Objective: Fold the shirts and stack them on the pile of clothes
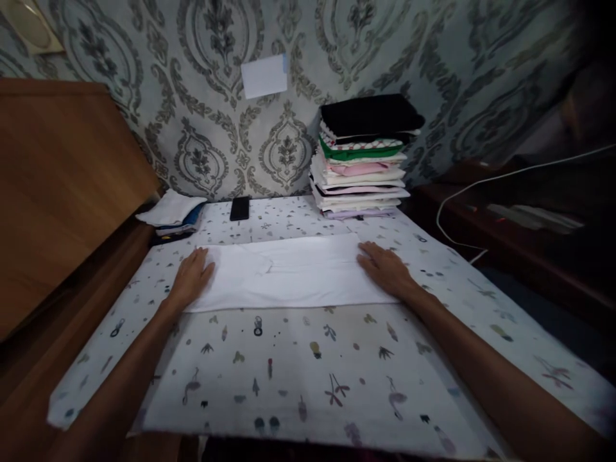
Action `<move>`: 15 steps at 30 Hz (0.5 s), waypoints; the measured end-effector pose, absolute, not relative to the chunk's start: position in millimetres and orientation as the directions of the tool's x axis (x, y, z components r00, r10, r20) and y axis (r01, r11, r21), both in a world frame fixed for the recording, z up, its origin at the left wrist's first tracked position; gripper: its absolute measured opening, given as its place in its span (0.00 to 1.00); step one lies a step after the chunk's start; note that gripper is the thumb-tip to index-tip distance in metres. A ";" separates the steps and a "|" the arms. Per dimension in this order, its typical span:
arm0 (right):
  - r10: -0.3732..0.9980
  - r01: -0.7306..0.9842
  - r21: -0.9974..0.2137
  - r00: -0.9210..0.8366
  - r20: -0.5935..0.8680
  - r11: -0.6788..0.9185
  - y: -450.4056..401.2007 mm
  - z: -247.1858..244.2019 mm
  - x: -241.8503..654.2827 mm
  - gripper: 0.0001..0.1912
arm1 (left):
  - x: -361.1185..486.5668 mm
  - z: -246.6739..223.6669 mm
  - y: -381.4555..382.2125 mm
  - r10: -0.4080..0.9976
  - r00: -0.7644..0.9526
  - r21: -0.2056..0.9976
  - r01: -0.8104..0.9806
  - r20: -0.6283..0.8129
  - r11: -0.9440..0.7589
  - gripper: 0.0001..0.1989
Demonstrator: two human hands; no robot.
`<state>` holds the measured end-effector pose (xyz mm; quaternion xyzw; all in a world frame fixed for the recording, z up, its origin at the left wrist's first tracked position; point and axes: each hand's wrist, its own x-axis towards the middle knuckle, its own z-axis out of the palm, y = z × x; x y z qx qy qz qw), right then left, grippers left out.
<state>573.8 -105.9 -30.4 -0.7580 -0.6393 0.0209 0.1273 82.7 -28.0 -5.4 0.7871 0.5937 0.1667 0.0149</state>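
Note:
A white cloth (293, 273), folded into a long flat band, lies crosswise on the patterned sheet (289, 359) that covers the table. My left hand (192, 274) rests on the band's left end, palm down, with its fingers pointing away from me. At the right end my right hand (384, 266) lies flat, its fingers stretched toward the upper left and touching the cloth's edge. Neither hand grips anything. A few small creases show near the middle of the cloth.
A tall stack of folded clothes (360, 160) stands at the back right against the wall. Back left is a smaller pile (178, 212), with a black phone (239, 208) beside it. Wooden furniture (67, 186) borders the left side. A white cable (445, 205) hangs at the right.

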 end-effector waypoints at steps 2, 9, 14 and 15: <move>0.956 0.947 -0.234 0.257 0.142 -0.220 -107.6 -23.0 571.9 0.26 | 70.0 0.1 -29.0 0.944 0.171 0.328 0.908 0.281 -0.262 0.28; 0.903 0.885 -0.272 0.417 0.102 -0.378 -145.3 12.4 548.4 0.19 | 105.4 26.8 -38.6 0.902 0.235 0.414 0.826 0.361 -0.381 0.25; 0.883 0.836 -0.352 0.467 0.055 -0.420 -184.4 19.2 539.2 0.14 | 219.8 47.0 -15.7 0.739 0.595 0.497 0.560 0.316 -0.663 0.20; 0.877 0.826 -0.361 0.478 0.041 -0.433 -191.3 20.3 538.6 0.13 | 248.8 49.2 -8.3 0.689 0.673 0.514 0.505 0.269 -0.694 0.18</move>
